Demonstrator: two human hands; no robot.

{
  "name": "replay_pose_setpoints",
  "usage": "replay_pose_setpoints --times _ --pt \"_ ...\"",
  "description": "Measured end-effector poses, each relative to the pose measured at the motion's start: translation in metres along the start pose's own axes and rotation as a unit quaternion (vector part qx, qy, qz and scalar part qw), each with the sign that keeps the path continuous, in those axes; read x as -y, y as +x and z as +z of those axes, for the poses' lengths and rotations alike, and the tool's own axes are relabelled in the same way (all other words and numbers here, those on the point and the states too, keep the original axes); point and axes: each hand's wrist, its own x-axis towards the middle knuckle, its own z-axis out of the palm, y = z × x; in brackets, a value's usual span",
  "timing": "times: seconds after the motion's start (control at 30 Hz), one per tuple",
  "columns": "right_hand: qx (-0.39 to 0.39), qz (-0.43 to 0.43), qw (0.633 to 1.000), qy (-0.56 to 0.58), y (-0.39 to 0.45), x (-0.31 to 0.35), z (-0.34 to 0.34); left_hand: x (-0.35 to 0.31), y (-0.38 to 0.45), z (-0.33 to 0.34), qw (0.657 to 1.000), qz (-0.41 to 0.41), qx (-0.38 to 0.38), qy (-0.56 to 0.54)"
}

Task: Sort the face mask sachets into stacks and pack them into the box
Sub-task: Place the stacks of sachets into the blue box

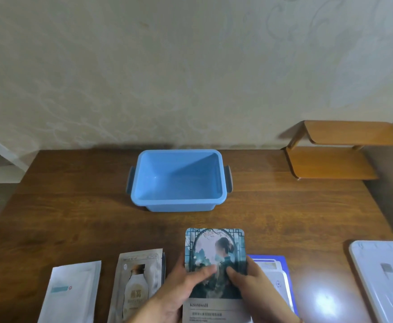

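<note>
Hands: our left hand point(179, 285) and right hand point(258, 287) grip the picture stack point(215, 264) by its sides, squaring it.
Box point(178, 201): empty, far, awaiting our stacks.

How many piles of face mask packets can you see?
4: white pile far left, bottle-picture pile beside it, picture pile gripped by both hands, blue pile right. Packets underneath stay hidden.

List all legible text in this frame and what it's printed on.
"kissmwall" or close to it, letters soft: white band at the bottom of the illustrated sachet held by the left hand and right hand.
Small lines under that word: too blurred to read.
Bottle-print sachet: characters and lettering blurred, unreadable.
White sachet: teal label, unreadable.
Blue-edged sachets: unreadable.
Blue box, white lid: no text visible.
</note>
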Motion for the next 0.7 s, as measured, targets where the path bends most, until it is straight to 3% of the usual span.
replay_pose_setpoints --times 0.1,0.2,0.3,0.4,0.57,0.7 --pt "0.019 0.002 1.000 0.025 -0.008 0.018 -0.006 -0.016 -0.003 -0.004 1.000 0.003 0.000 -0.023" --pt "0.088 0.013 0.996 0.023 -0.017 0.066 -0.023 -0.032 -0.010 -0.012 1.000 0.019 0.022 0.003" --pt "0.107 -0.069 0.984 -0.123 -0.009 0.135 -0.034 -0.042 -0.013 -0.018 0.999 0.036 0.031 0.008" --pt "0.166 -0.078 0.950 -0.252 0.015 0.185 -0.013 -0.048 -0.012 -0.018 0.998 0.021 0.025 -0.056" --pt "0.224 -0.048 0.939 -0.255 0.045 0.192 0.021 -0.059 -0.003 -0.017 0.966 0.082 -0.035 -0.242" --pt "0.242 -0.061 0.950 -0.189 0.055 0.182 0.020 -0.083 0.012 -0.027 0.921 0.110 -0.148 -0.343"
